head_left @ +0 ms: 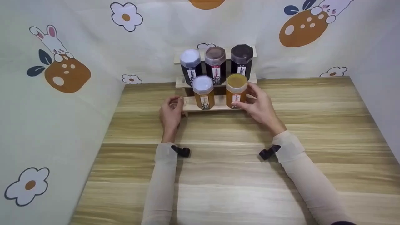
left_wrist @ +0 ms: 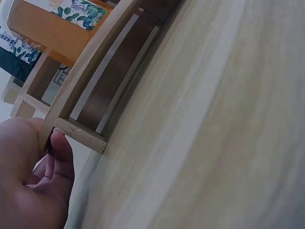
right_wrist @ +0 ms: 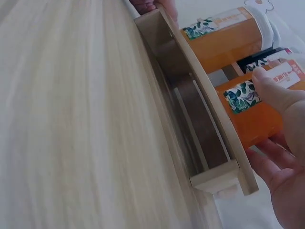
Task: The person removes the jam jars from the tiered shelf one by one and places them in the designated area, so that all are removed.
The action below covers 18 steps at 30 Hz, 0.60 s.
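Note:
A wooden tiered rack [head_left: 191, 104] holds several hexagonal jars. My right hand [head_left: 262, 106] grips an amber jar with a yellowish lid [head_left: 236, 89] at the right of the lowest tier, thumb across its label and fingers round the far side. In the right wrist view that jar [right_wrist: 259, 117] stands on the front board. My left hand [head_left: 172, 112] pinches the left end of the lowest board between thumb and fingers, as the left wrist view shows with the hand [left_wrist: 40, 176] at the board's end. Another amber jar with a white lid [head_left: 203, 93] stands left of the held one.
On the tier behind stand three dark jars: one with a white lid [head_left: 190, 67], one with a brown lid [head_left: 215, 65] and one with a black lid [head_left: 242, 62]. The rack stands at the back of the wood-grain table [head_left: 218, 175], before a patterned wall covering [head_left: 156, 43].

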{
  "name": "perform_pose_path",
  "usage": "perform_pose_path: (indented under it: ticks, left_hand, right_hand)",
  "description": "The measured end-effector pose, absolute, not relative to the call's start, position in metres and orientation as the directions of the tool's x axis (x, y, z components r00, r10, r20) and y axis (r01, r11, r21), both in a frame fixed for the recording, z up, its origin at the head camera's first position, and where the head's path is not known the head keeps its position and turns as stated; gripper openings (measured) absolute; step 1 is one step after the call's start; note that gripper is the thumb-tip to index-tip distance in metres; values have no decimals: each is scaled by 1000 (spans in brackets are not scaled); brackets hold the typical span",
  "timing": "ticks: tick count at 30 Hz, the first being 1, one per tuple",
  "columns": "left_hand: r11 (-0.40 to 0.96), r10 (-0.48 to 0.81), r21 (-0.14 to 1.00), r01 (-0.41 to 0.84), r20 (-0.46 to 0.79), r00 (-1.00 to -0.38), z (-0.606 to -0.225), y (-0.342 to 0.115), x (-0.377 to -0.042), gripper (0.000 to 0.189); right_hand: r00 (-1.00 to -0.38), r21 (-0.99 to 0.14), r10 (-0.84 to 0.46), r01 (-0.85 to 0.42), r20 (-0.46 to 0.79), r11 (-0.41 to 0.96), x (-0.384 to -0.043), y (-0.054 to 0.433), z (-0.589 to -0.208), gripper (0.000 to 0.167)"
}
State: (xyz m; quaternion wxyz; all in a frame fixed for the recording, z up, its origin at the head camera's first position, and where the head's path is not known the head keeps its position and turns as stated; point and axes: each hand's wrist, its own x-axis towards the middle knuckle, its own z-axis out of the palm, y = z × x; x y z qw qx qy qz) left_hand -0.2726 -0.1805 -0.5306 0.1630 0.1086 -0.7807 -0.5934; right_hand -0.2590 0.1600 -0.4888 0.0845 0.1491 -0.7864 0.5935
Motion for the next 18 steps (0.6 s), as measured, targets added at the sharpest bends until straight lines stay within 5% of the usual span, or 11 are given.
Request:
perform_pose_path:
  ticks: [18]
  left_hand:
    - [233,-363,972,13,99,-927,-530,-182,-273,25]
  right_hand:
    - [-961,-920,17,-259,276,295,-244,226,-483,81]
